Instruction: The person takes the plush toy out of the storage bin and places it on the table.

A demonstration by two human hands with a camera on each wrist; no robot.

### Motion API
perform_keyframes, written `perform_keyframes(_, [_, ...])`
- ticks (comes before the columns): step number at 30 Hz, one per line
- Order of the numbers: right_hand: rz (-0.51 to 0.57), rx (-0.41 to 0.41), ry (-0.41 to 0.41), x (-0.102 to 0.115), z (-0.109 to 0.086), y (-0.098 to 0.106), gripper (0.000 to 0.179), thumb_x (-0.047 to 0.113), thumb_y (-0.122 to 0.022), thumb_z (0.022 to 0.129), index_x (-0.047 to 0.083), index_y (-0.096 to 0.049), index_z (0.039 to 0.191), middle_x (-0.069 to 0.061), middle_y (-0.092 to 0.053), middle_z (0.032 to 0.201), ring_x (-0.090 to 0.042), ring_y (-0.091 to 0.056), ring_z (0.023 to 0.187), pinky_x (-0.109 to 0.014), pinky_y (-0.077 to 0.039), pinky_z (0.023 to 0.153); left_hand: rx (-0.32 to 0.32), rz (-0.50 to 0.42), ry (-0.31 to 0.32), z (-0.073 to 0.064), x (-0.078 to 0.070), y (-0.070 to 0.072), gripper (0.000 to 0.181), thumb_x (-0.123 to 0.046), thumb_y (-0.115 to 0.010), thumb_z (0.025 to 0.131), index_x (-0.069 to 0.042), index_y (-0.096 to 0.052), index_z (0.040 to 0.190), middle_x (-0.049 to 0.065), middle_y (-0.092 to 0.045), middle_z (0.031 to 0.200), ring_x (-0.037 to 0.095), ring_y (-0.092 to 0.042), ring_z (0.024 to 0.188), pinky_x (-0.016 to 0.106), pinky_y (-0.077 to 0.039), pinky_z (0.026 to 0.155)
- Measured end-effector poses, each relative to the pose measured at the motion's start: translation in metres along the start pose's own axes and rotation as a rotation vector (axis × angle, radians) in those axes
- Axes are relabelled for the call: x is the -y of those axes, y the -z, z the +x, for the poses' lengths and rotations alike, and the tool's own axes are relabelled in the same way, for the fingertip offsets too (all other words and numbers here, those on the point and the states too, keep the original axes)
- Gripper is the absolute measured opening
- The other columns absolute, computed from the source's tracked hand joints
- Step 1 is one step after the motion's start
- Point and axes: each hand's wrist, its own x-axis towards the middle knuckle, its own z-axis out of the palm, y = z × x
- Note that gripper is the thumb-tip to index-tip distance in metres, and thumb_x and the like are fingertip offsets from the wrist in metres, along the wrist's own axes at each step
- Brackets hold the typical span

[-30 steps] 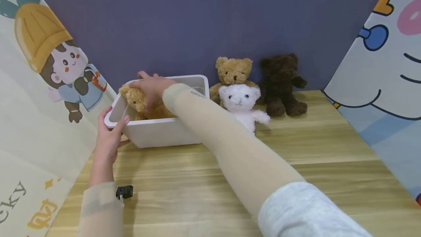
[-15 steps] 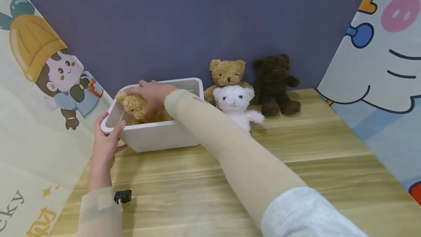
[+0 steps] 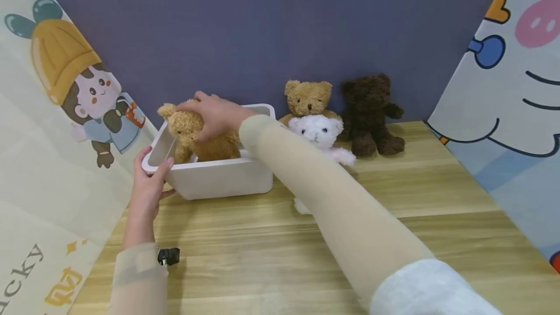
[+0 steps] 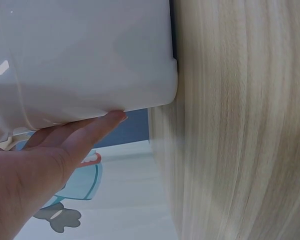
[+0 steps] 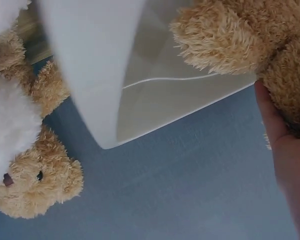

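In the head view my right hand [image 3: 220, 118] grips a light brown teddy bear [image 3: 185, 125] round the back of its head and upper body. The bear rises above the rim of a white plastic bin [image 3: 223, 179], its lower part hidden by the front wall. My left hand [image 3: 148, 183] holds the bin's left front corner, thumb over the rim and fingers along the side. From the left wrist, fingers [image 4: 92, 135] lie against the bin's outer wall, close over the wooden table. The right wrist view shows the bear's fur [image 5: 215, 40] over the bin's inside.
Right of the bin sit a second light brown teddy bear [image 3: 308, 98], a white teddy bear [image 3: 321, 130] in front of it and a dark brown teddy bear [image 3: 369, 111]. A blue-grey wall [image 3: 280, 28] stands behind, with printed panels at both sides of the wooden table [image 3: 245, 256].
My right hand has lifted the light brown bear higher out of the bin, moving slightly right. The left hand keeps its hold on the bin's corner. The head view has shifted slightly.
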Motion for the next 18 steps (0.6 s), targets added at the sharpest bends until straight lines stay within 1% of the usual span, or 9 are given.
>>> perform_keyframes(8, [0.01, -0.041, 0.04, -0.001, -0.014, 0.012, 0.092, 0.044, -0.082, 0.092, 0.055, -0.025, 0.164, 0.003, -0.034, 0.163, -0.017, -0.043, 0.135, -0.032, -0.052, 0.102, 0.005, -0.018, 0.001, 0.001, 0.0, 0.0, 0.085, -0.045, -0.065, 0.104, -0.05, -0.006, 0.165, 0.016, -0.005, 0.179, 0.05, -0.025, 0.159, 0.079, -0.036, 0.113])
perform_keyframes(11, [0.011, -0.075, 0.055, 0.0, -0.02, 0.017, 0.093, 0.044, -0.082, 0.092, 0.053, -0.025, 0.165, 0.002, -0.035, 0.162, -0.017, -0.042, 0.134, -0.031, -0.051, 0.102, 0.008, -0.02, 0.011, 0.0, -0.001, 0.0, 0.086, -0.045, -0.065, 0.104, -0.05, -0.005, 0.165, 0.016, -0.003, 0.179, 0.049, -0.023, 0.16, 0.079, -0.035, 0.114])
perform_keyframes(14, [0.026, -0.118, 0.053, 0.002, -0.027, 0.023, 0.094, 0.044, -0.082, 0.092, 0.053, -0.023, 0.165, 0.003, -0.034, 0.163, -0.018, -0.042, 0.135, -0.032, -0.051, 0.103, 0.013, -0.02, 0.02, 0.001, -0.001, 0.001, 0.087, -0.046, -0.066, 0.104, -0.05, -0.004, 0.165, 0.015, 0.0, 0.18, 0.049, -0.021, 0.161, 0.079, -0.035, 0.115])
perform_keyframes(18, [0.053, -0.182, 0.05, 0.002, -0.035, 0.026, 0.097, 0.046, -0.083, 0.091, 0.053, -0.022, 0.166, 0.003, -0.033, 0.164, -0.019, -0.042, 0.137, -0.034, -0.051, 0.106, 0.013, -0.017, 0.02, 0.002, -0.001, 0.001, 0.087, -0.047, -0.065, 0.104, -0.05, -0.004, 0.165, 0.015, -0.001, 0.18, 0.049, -0.022, 0.161, 0.078, -0.036, 0.114])
